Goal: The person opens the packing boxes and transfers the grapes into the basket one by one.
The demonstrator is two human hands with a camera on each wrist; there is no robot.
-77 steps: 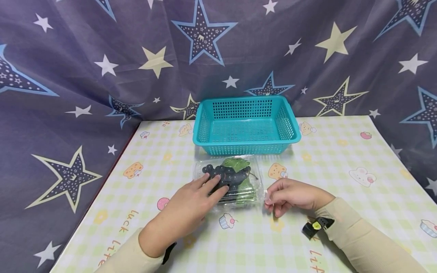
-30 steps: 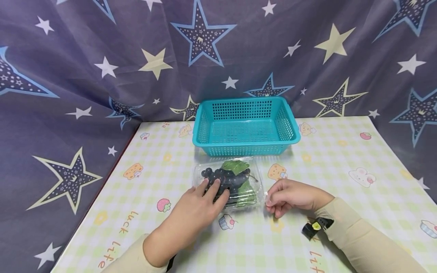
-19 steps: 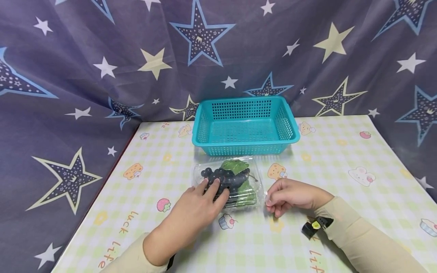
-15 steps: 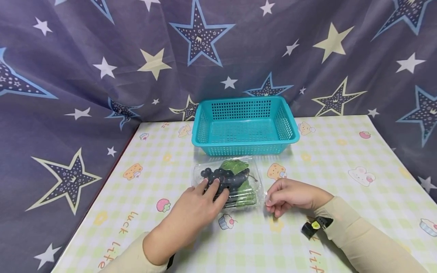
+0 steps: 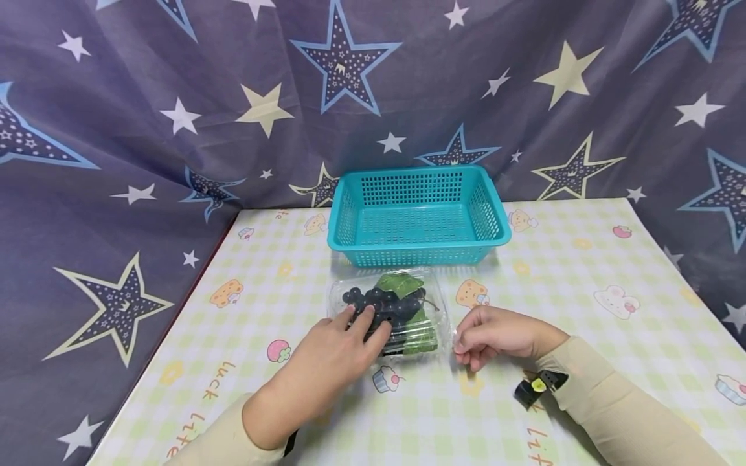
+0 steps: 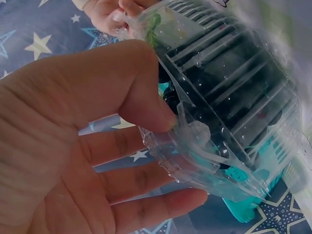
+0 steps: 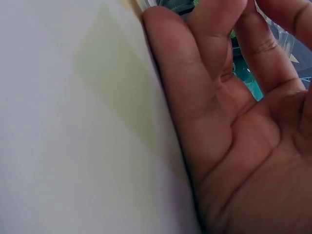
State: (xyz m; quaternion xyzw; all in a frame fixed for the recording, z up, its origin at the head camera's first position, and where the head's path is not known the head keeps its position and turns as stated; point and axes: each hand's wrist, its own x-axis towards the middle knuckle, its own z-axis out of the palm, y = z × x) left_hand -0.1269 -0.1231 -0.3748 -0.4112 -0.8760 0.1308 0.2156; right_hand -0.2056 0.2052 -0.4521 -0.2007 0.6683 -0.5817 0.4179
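A clear plastic clamshell box (image 5: 444,317) lies on the table, holding a bunch of dark grapes (image 5: 410,305) and green leaves (image 5: 399,283). My left hand (image 5: 338,356) grips the box's left part, fingers spread over the lid. In the left wrist view, the thumb of that left hand (image 6: 102,107) presses the plastic edge, with the fingers on the other side. At the box's right front corner, my right hand (image 5: 501,335) pinches the clear rim between thumb and forefinger. The right wrist view shows this right hand's (image 7: 234,112) other fingers curled, its edge resting on the tablecloth.
A turquoise mesh basket (image 5: 419,247) stands right behind the box, with nothing inside. The tablecloth (image 5: 559,272) is checked green with cartoon prints. A dark curtain with stars (image 5: 233,58) hangs behind and beside the table.
Compared with the earliest frame, my left hand has drawn back slightly toward me on the lid, and the box has shifted a little. My right hand keeps its place.
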